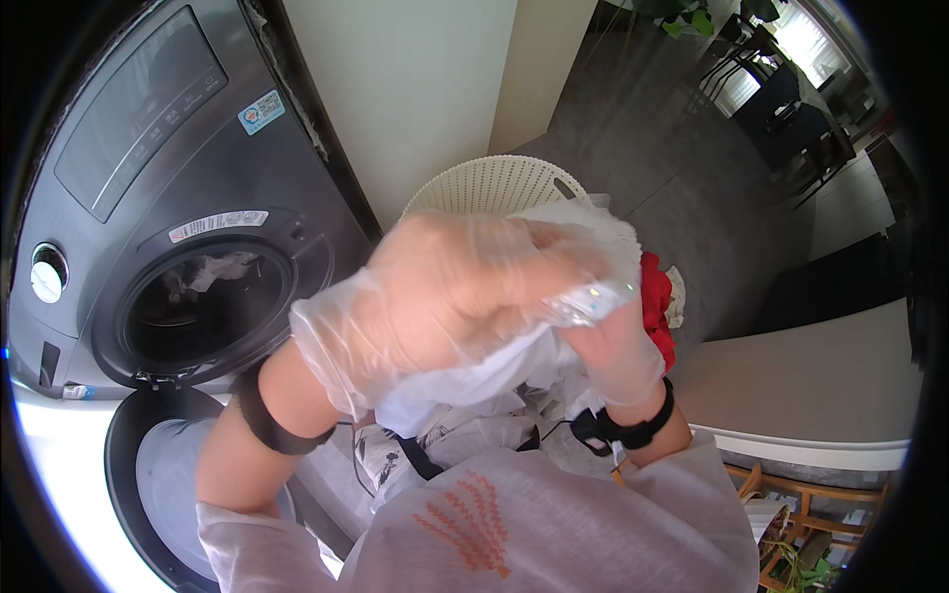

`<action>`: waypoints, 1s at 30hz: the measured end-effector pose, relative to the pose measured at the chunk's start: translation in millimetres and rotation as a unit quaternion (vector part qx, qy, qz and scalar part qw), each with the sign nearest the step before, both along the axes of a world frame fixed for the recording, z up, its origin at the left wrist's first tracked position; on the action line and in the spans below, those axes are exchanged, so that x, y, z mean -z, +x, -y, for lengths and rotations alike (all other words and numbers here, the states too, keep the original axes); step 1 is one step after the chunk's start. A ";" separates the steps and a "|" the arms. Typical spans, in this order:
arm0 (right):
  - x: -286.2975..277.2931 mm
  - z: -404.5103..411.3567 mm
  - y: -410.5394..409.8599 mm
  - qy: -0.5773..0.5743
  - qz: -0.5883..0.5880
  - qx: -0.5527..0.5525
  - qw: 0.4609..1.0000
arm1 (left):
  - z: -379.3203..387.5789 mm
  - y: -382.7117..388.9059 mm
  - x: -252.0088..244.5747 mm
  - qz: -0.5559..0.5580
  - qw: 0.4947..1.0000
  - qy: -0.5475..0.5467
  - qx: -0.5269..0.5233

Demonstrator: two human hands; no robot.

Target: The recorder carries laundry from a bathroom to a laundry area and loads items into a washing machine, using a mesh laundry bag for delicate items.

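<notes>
My left hand [445, 289], in a clear plastic glove, reaches across the middle of the view, its fingers on a bunched white cloth [489, 370]. My right hand [615, 341], gloved the same way, is close beside it at the right and also grips the white cloth. Both hands are slightly blurred, and the left one hides part of the cloth. Behind them stands a cream perforated laundry basket [497, 181]. To the left, a grey front-loading washing machine [245, 170] has its round door [122, 459] swung open, with a pale fabric piece [222, 270] inside the drum.
A red cloth [656, 304] and a cream cloth [675, 296] lie beyond my right hand. A pale wall [400, 81] rises behind the basket. A curved white-edged surface [801, 370] is at the right, above a wooden rack [823, 522] with plants.
</notes>
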State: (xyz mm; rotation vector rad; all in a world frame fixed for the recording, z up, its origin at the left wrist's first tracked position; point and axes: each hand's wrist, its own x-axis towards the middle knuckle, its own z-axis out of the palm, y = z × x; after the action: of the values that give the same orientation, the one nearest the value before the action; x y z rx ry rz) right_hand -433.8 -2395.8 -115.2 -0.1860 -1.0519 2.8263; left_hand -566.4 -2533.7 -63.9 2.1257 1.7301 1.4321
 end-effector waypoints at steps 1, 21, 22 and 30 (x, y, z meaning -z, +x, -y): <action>-0.9 2.7 -5.7 0.073 -0.022 0.034 0.997 | -4.8 8.5 -5.5 0.003 1.000 -0.010 0.014; -83.7 -18.9 -17.1 0.782 -0.063 0.102 0.612 | -10.0 -43.5 -56.2 0.462 0.822 0.180 -0.279; -93.1 -8.2 -8.4 0.664 -0.001 0.175 0.727 | -14.8 -41.9 -60.2 0.438 0.835 0.159 -0.292; -115.5 -48.0 -13.0 0.613 -0.079 0.373 0.692 | -40.2 -1.7 -131.1 0.394 0.881 0.120 -0.233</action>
State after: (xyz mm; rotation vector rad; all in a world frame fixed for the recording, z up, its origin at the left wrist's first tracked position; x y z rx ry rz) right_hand -446.8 -2347.8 0.3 -0.1521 -1.9366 1.0257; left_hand -568.0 -2493.5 67.2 0.8989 1.7858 2.2869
